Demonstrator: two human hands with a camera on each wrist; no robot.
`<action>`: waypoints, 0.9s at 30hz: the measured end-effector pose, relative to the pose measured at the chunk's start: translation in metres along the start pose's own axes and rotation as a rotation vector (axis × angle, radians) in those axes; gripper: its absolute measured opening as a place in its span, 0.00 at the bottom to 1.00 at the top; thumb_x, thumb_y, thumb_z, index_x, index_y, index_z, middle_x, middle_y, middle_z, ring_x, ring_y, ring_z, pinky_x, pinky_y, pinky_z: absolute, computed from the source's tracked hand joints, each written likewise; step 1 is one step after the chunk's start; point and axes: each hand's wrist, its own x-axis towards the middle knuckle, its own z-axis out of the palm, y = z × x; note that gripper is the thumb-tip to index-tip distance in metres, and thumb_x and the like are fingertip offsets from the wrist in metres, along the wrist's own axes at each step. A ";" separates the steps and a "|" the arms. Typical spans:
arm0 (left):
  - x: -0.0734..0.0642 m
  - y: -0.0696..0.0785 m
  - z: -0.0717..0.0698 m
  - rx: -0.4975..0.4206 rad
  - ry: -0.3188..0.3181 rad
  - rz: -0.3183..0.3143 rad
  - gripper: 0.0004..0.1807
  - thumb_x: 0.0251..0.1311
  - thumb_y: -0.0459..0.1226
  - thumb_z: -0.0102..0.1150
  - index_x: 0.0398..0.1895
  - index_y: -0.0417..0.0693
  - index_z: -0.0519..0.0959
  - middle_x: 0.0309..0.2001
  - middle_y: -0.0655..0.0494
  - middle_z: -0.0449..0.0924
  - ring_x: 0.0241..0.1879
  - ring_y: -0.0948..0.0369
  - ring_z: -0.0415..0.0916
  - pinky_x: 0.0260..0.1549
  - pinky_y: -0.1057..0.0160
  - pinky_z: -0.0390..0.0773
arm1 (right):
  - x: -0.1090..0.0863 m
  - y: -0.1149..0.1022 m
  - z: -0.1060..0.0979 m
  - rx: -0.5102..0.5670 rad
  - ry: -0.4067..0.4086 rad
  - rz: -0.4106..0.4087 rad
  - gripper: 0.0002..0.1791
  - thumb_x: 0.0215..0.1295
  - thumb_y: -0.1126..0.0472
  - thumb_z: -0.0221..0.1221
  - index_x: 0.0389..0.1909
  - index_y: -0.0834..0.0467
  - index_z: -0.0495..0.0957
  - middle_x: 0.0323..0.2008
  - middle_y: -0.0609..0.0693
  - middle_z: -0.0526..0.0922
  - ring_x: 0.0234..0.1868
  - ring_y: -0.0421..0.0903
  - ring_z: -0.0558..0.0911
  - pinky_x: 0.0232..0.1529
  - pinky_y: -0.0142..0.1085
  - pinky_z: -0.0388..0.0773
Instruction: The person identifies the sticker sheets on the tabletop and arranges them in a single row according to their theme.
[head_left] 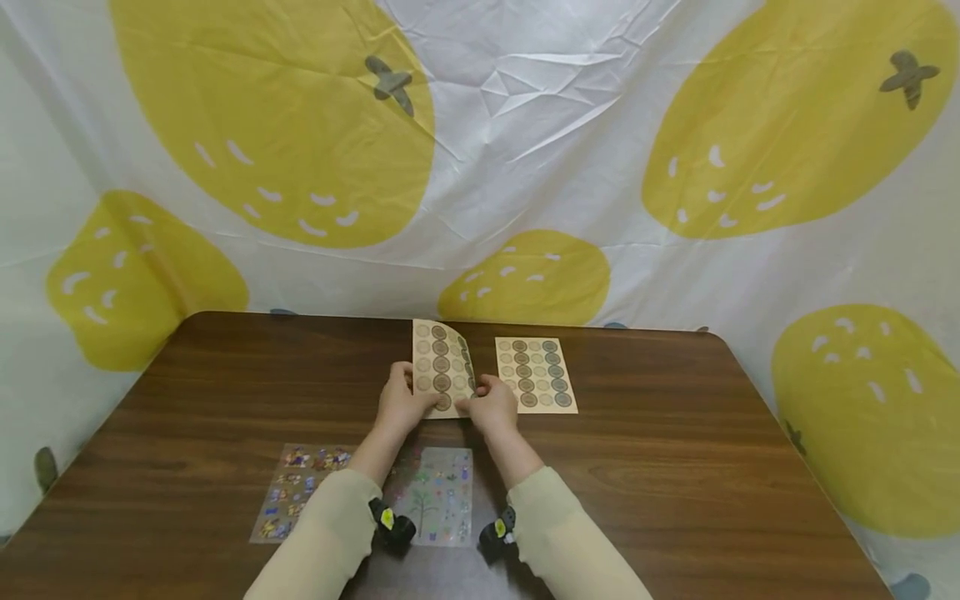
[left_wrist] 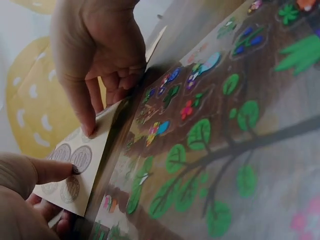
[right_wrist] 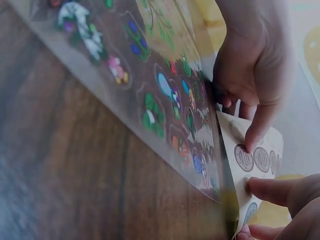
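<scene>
Both hands hold a cream sheet of round seal-like stickers (head_left: 441, 364), raised toward the back of the table. My left hand (head_left: 399, 403) pinches its lower left side, thumb on the printed face. At the lower right edge, my right hand (head_left: 492, 406) pinches it the same way. The sheet's upper right side bends backward. In the left wrist view, thumbs press on the stickered face of the sheet (left_wrist: 106, 131), with other fingers behind it. A similar cream sheet (head_left: 534, 375) lies just right of my right hand.
A clear sticker sheet with a green tree and small flowers (head_left: 442, 500) lies between the forearms. Left of it, another clear sheet with colourful figures (head_left: 285, 492) is partly under the left sleeve (head_left: 322, 529). A lemon-print curtain (head_left: 525, 183) hangs behind the brown wooden table (head_left: 675, 467).
</scene>
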 end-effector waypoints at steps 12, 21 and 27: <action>0.002 -0.009 -0.014 -0.193 -0.160 0.062 0.19 0.56 0.22 0.57 0.51 0.37 0.71 0.38 0.37 0.82 0.29 0.56 0.80 0.27 0.64 0.77 | 0.000 -0.002 -0.002 -0.084 -0.016 -0.028 0.34 0.43 0.63 0.74 0.53 0.70 0.75 0.35 0.54 0.80 0.42 0.55 0.76 0.48 0.44 0.74; 0.001 -0.011 -0.018 -0.195 -0.159 0.089 0.18 0.56 0.22 0.58 0.50 0.35 0.71 0.39 0.35 0.82 0.32 0.53 0.80 0.29 0.65 0.76 | -0.003 -0.002 -0.002 -0.016 -0.029 -0.021 0.26 0.45 0.62 0.73 0.46 0.68 0.79 0.34 0.55 0.78 0.40 0.53 0.75 0.44 0.44 0.74; 0.001 -0.011 -0.021 -0.152 -0.129 0.079 0.18 0.56 0.23 0.60 0.49 0.36 0.71 0.37 0.39 0.83 0.30 0.56 0.80 0.28 0.65 0.75 | -0.004 -0.001 -0.002 0.057 -0.026 -0.032 0.22 0.47 0.65 0.72 0.44 0.68 0.78 0.35 0.56 0.78 0.39 0.51 0.76 0.41 0.41 0.76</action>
